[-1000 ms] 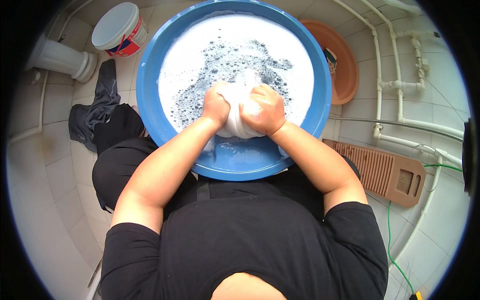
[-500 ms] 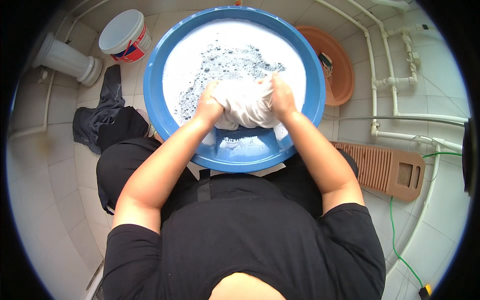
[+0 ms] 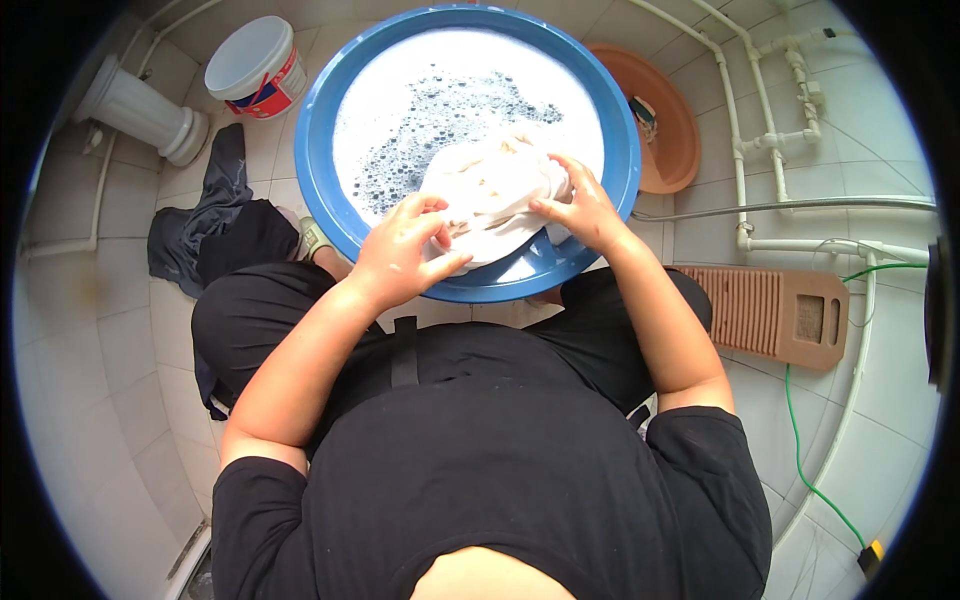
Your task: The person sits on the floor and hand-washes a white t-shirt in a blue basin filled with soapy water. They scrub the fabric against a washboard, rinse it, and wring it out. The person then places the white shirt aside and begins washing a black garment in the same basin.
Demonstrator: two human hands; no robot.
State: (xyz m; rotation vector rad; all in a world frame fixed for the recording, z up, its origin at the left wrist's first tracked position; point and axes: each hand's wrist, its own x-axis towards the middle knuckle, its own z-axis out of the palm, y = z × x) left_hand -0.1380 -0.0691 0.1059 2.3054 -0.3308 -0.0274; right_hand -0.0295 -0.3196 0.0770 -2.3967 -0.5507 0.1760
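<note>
A bunched white wet cloth (image 3: 492,195) lies at the near side of a large blue basin (image 3: 318,190), partly over the rim. Soapy water with white foam and bubbles (image 3: 440,110) fills the basin behind it. My left hand (image 3: 400,252) hovers at the cloth's near left edge, thumb and fingers spread, nothing in them. At the cloth's right side is my right hand (image 3: 592,212); its thumb and fingers are apart, and their tips touch the fabric without closing round it.
A brown washboard (image 3: 765,315) lies by my right knee. An orange-brown basin (image 3: 672,120) stands behind the blue one, near white wall pipes (image 3: 740,150). At left are a white bucket (image 3: 258,70), dark clothes (image 3: 225,220) and a white column (image 3: 145,110). A green cord (image 3: 800,450) crosses the floor.
Both hands were gripping the cloth. They have since loosened, the left drawing back toward me and the right moving slightly right. The cloth now sits nearer the rim, less tightly gathered.
</note>
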